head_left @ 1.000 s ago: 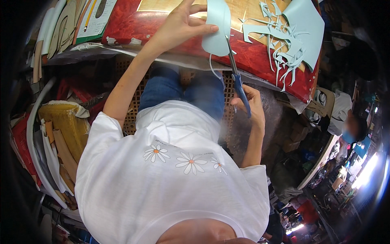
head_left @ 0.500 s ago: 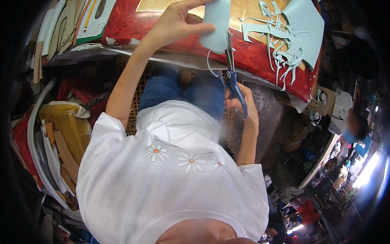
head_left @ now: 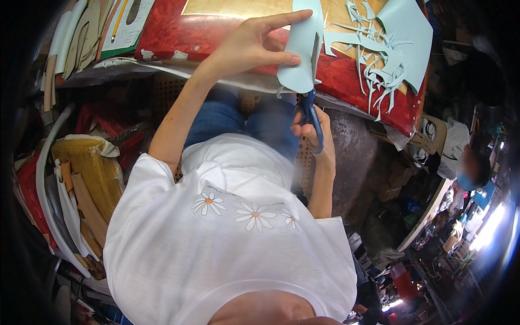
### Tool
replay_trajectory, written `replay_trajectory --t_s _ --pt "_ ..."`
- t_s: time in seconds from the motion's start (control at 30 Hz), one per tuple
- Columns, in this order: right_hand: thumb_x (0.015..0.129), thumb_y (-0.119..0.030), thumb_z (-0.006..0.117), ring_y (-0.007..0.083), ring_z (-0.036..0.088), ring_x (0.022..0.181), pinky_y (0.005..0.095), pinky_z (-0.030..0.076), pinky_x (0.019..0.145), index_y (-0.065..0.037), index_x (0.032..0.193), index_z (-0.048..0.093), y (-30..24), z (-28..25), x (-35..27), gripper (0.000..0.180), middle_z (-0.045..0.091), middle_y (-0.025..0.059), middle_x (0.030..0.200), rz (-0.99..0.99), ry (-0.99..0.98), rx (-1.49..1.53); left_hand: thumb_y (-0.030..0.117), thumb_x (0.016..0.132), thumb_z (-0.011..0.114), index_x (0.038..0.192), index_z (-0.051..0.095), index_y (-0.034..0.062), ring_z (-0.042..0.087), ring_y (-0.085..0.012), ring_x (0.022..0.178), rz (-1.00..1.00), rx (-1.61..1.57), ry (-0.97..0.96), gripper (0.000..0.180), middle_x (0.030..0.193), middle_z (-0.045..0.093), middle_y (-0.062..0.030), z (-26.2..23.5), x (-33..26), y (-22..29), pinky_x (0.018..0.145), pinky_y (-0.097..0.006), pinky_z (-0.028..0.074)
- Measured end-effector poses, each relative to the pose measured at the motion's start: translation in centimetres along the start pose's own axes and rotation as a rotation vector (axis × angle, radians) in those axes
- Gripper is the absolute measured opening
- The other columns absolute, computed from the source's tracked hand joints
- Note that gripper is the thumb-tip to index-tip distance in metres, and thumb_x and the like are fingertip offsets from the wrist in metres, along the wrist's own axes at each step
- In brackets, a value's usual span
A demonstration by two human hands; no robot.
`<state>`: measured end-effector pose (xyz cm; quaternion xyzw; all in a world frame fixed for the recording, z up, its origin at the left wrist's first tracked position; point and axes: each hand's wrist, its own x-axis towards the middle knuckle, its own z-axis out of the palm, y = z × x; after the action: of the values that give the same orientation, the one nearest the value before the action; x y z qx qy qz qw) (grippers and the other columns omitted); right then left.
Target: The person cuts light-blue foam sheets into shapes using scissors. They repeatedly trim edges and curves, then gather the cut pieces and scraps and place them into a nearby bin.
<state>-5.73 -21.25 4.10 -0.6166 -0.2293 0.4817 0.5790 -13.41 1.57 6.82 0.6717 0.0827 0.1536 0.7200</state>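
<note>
My left hand (head_left: 253,44) grips a long, light-blue sheet piece (head_left: 299,50) by its left edge, thumb and a finger lying on its face. The piece hangs over the table's near edge, its lower end rounded. In my right hand (head_left: 313,129) are blue-handled scissors (head_left: 307,105), fingers in the loops. Their blades point away from me, along the right edge of the piece, and are partly hidden by it. Just to the right lies a tangle of thin light-blue offcuts (head_left: 382,59) beside a larger light-blue sheet (head_left: 409,35).
The table has a red top (head_left: 216,16) with a tan board set in it. At the far left are a paper (head_left: 128,27) with a pencil (head_left: 119,21) and several upright rolls. A yellow worn cushion (head_left: 92,168) stands below left. Another person (head_left: 472,168) is at far right.
Both hands have shifted; the piece and the left hand moved right and slightly down. The scissor blades have gone farther along the piece's right edge. The thin curling strip below no longer shows as before.
</note>
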Motion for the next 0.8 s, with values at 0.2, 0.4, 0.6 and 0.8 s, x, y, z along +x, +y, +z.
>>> replay_trajectory --t_s 0.2,0.4,0.6,0.8 --pt "0.062 -0.044 0.081 0.0067 0.050 0.054 0.0195 0.040 0.051 -0.003 0.083 0.057 1.2 0.6 -0.4 0.051 0.053 -0.0006 0.065 0.023 0.043 0.147 0.007 0.076 0.073 0.134 0.044 0.0116 0.066 -0.0142 0.082 0.003 0.020 0.044 0.065 0.114 0.061 -0.0089 0.7 -0.3 -0.5 0.075 -0.025 0.054" --pt "0.063 -0.038 0.083 0.0069 0.050 0.054 0.0202 0.039 0.048 -0.003 0.082 0.056 1.1 1.5 -0.7 0.048 0.053 0.0005 0.066 0.040 0.075 0.142 0.010 0.079 0.071 0.132 0.047 0.0111 0.064 -0.0130 0.084 0.107 0.108 0.203 0.059 0.104 0.064 -0.0084 1.0 0.7 -1.1 0.081 -0.027 0.052" --pt "0.060 -0.064 0.074 0.0085 0.052 0.056 0.0207 0.041 0.053 -0.002 0.083 0.056 0.5 1.9 0.2 0.068 0.052 0.0001 0.061 -0.023 0.125 0.003 0.007 0.078 0.071 0.132 0.047 0.0098 0.065 -0.0131 0.084 0.073 0.041 0.239 0.059 0.102 0.065 -0.0103 1.6 0.2 -0.9 0.079 -0.027 0.053" --pt "0.060 -0.057 0.077 0.0091 0.052 0.063 0.0232 0.041 0.055 0.000 0.089 0.056 0.1 1.8 1.5 0.068 0.054 0.0009 0.069 -0.208 0.166 -0.077 0.002 0.076 0.071 0.132 0.046 0.0071 0.065 -0.0159 0.086 0.004 0.007 0.209 0.061 0.113 0.060 -0.0115 2.6 -0.8 -0.8 0.078 -0.028 0.055"
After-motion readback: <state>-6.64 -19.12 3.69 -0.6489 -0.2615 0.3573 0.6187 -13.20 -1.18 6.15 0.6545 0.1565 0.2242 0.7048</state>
